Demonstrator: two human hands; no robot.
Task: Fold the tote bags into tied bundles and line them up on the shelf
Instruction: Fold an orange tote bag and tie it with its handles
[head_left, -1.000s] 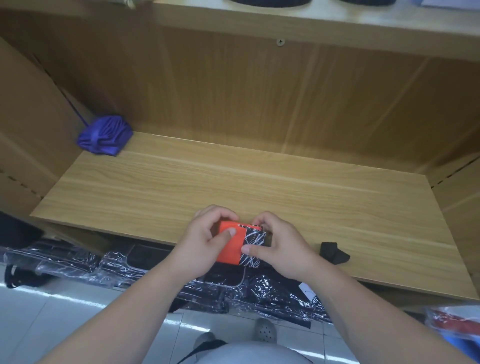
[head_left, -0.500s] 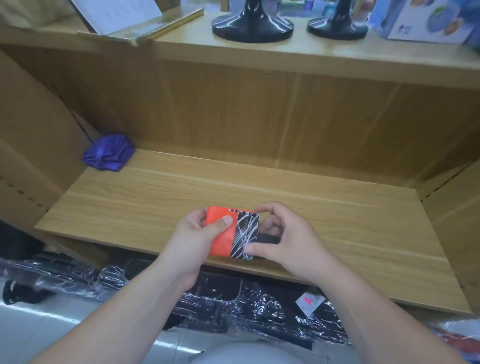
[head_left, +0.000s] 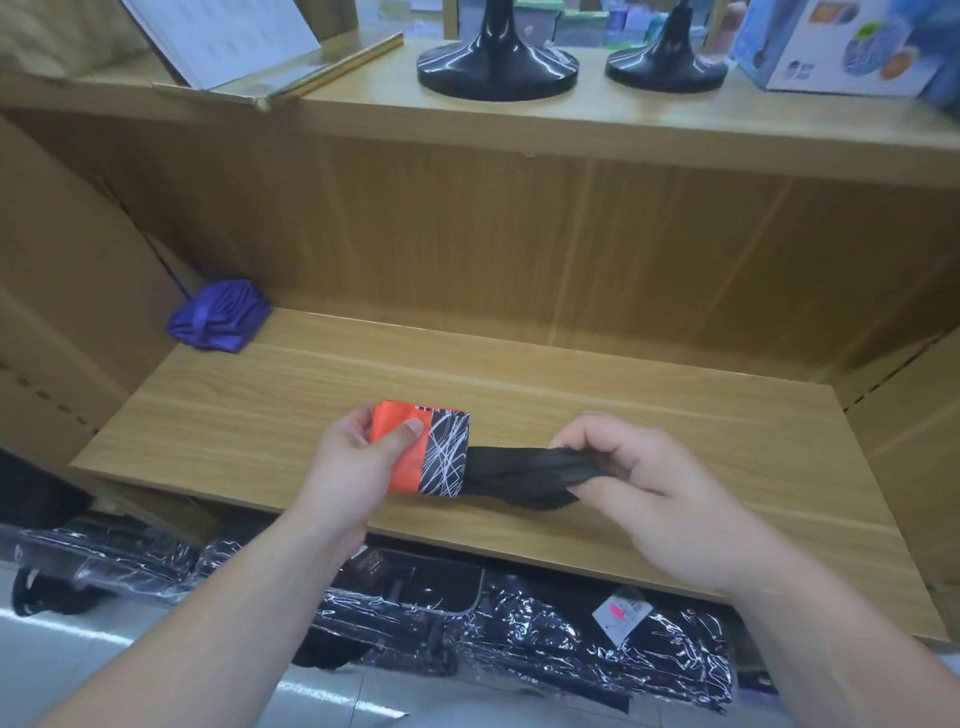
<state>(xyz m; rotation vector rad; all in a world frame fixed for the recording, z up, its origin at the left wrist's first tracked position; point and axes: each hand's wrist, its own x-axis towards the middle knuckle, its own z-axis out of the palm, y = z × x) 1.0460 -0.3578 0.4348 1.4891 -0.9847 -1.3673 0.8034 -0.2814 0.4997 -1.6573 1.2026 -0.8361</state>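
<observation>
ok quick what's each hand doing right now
left hand: grips the folded orange tote bag
right hand: fingers pinch the bag's black straps

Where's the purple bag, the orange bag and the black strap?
purple bundle (head_left: 218, 318): head view, on the middle of its bunched fabric.
orange folded bag (head_left: 427, 460): head view, where orange meets the scribble pattern.
black strap (head_left: 519, 475): head view, mid-length, on the twisted part.
</observation>
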